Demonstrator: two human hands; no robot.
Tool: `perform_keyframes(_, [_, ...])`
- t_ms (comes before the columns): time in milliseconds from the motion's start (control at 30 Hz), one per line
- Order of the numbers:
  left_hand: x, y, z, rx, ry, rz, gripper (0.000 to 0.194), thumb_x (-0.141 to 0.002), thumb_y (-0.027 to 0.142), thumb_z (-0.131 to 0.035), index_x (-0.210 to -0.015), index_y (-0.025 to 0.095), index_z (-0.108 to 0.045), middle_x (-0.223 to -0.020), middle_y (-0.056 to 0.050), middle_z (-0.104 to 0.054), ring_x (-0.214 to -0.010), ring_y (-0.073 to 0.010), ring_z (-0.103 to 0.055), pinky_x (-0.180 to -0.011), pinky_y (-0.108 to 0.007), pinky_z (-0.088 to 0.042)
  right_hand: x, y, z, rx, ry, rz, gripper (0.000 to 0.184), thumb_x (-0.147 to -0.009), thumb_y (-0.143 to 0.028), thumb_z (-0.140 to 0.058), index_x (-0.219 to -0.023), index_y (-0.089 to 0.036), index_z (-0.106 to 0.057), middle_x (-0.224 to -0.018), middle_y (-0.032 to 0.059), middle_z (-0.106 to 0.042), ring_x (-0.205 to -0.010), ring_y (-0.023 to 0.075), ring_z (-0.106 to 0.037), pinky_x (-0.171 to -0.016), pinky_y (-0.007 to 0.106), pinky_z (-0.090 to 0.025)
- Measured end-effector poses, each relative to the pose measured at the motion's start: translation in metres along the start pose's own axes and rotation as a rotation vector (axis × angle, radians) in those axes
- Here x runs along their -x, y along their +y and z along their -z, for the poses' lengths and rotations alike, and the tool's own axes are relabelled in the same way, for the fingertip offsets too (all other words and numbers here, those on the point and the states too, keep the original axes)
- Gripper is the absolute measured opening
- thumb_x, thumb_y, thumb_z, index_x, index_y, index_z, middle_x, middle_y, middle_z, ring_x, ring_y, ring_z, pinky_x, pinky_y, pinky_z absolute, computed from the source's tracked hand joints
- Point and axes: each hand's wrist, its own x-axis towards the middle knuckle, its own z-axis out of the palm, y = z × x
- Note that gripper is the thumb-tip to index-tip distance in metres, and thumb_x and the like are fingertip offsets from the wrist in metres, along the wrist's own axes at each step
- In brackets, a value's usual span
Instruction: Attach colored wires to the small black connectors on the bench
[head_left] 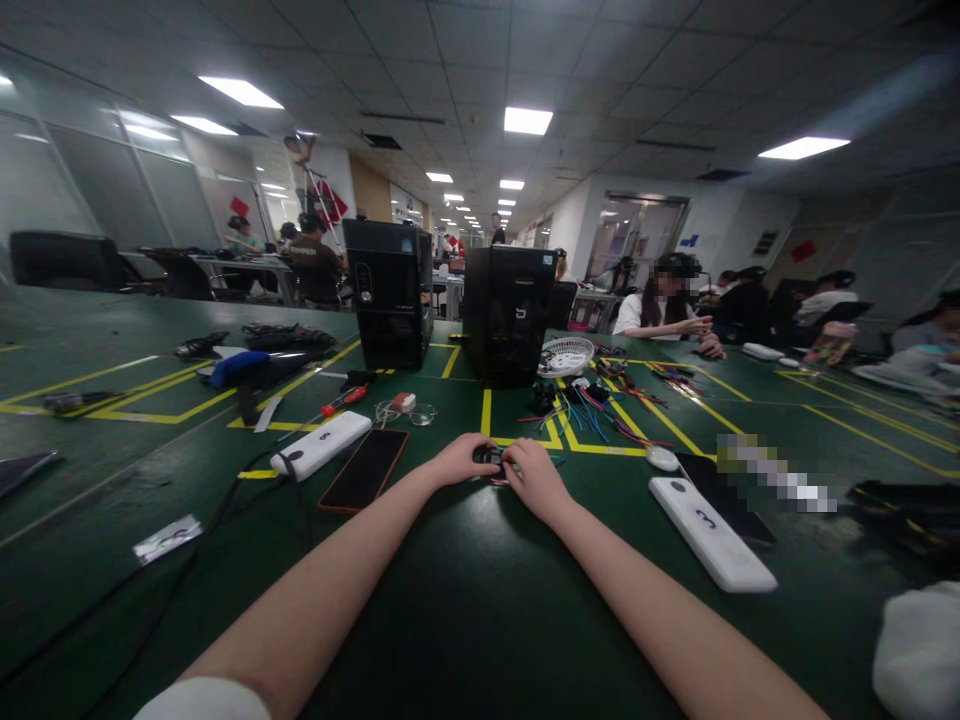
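Both of my hands meet over the green table, around a small black part with coloured wires (491, 457). My left hand (463, 460) grips its left side with curled fingers. From the right, my right hand (536, 475) has its fingers closed on the same part. The fingers cover much of it, so its exact kind is hard to make out. Thin wire ends show beside the fingers. Just beyond my hands lie similar black parts with blue and red wires (589, 400). Left of my left hand is a dark phone with an orange edge (365, 470).
Two black computer towers (386, 300) (517, 315) stand ahead, with a white basket (568, 355) beside the right one. White power banks (322, 445) (712, 533) flank my arms. A red-handled screwdriver (343, 400), glasses (420, 413) and black cables (217, 520) lie left. A co-worker (660, 300) sits across.
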Motion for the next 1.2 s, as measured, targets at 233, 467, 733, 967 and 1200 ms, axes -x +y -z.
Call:
perform_keyframes(233, [-0.001, -0.005, -0.001, 0.005, 0.007, -0.024, 0.035, -0.065, 0.03, -0.066, -0.097, 0.014, -0.062, -0.096, -0.007, -0.063, -0.089, -0.0219, -0.057, -0.081, -0.031, -0.042, 0.001, -0.011, -0.002, 0.01, -0.11, 0.123, 0.004, -0.077, -0.015, -0.053, -0.079, -0.018, -0.054, -0.084, 0.0051, -0.056, -0.083, 0.0173, -0.048, -0.075, 0.031, -0.039])
perform_keyframes(467, [0.001, 0.001, 0.0, 0.043, 0.084, 0.062, 0.033, -0.07, 0.032, -0.062, -0.098, 0.015, -0.059, -0.097, -0.007, -0.062, -0.09, -0.021, -0.057, -0.081, -0.031, -0.043, 0.001, -0.008, -0.001, 0.0, -0.137, 0.118, 0.004, -0.076, -0.017, -0.056, -0.08, -0.018, -0.056, -0.083, 0.0043, -0.056, -0.082, 0.0165, -0.049, -0.074, 0.031, -0.039])
perform_keyframes(733, [0.004, 0.008, 0.002, 0.055, 0.174, 0.033, 0.033, -0.073, 0.03, -0.059, -0.103, 0.017, -0.055, -0.1, -0.006, -0.059, -0.093, -0.0201, -0.055, -0.083, -0.031, -0.043, 0.0, -0.005, 0.001, 0.032, -0.035, 0.02, 0.013, -0.083, -0.025, -0.047, -0.089, -0.018, -0.057, -0.087, 0.0061, -0.056, -0.085, 0.0181, -0.049, -0.077, 0.033, -0.037])
perform_keyframes(967, [0.003, 0.012, -0.001, -0.053, 0.156, -0.049, 0.031, -0.07, 0.026, -0.063, -0.099, 0.017, -0.056, -0.095, -0.005, -0.059, -0.089, -0.0199, -0.055, -0.08, -0.032, -0.043, -0.012, 0.002, -0.009, 0.127, 0.098, -0.087, 0.016, -0.081, -0.021, -0.046, -0.093, -0.018, -0.056, -0.095, 0.0072, -0.054, -0.092, 0.0209, -0.045, -0.08, 0.035, -0.033])
perform_keyframes(1200, [0.001, 0.015, -0.003, -0.055, 0.149, -0.048, 0.03, -0.068, 0.02, -0.062, -0.098, 0.017, -0.057, -0.094, -0.005, -0.059, -0.089, -0.0202, -0.055, -0.081, -0.032, -0.043, -0.022, 0.001, -0.017, 0.159, 0.108, -0.124, 0.008, -0.079, -0.018, -0.046, -0.082, -0.018, -0.053, -0.09, 0.0059, -0.054, -0.088, 0.0197, -0.044, -0.077, 0.033, -0.032])
